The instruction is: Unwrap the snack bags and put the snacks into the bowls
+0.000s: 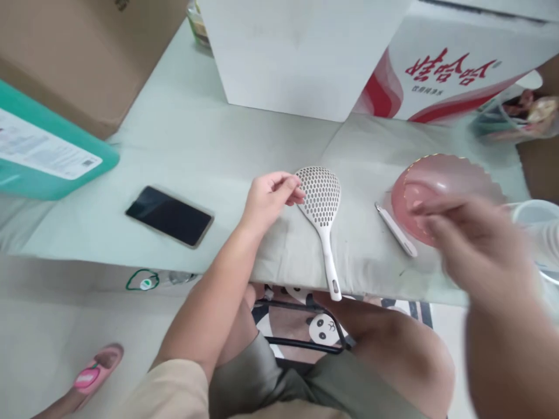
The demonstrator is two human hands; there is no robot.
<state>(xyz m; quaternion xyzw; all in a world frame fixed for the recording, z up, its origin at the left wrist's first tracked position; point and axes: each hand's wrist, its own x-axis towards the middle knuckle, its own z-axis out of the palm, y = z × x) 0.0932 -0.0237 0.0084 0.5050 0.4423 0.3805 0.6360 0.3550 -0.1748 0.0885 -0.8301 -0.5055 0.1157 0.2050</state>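
A white slotted skimmer (320, 195) lies on the cloth-covered table, its handle reaching over the front edge. My left hand (275, 198) is at the left rim of its perforated head, with thumb and fingers curled together. Whatever those fingers may hold is hidden. My right hand (480, 244) is blurred, held above the front of a pink scallop-edged plate (454, 174). Its thumb and forefinger come together in a pinch, and anything between them is too small or smeared to name. A slim white peeler-like tool (396, 230) rests between skimmer and plate.
A dark phone (170, 215) lies at left, near a green container (52, 145) and a brown carton (87, 52). White boxes (301, 58) stand at the back. Clear plastic cups (539, 233) and a filled clear tub (519, 116) are at right. Another person's slippered foot (100, 372) shows lower left.
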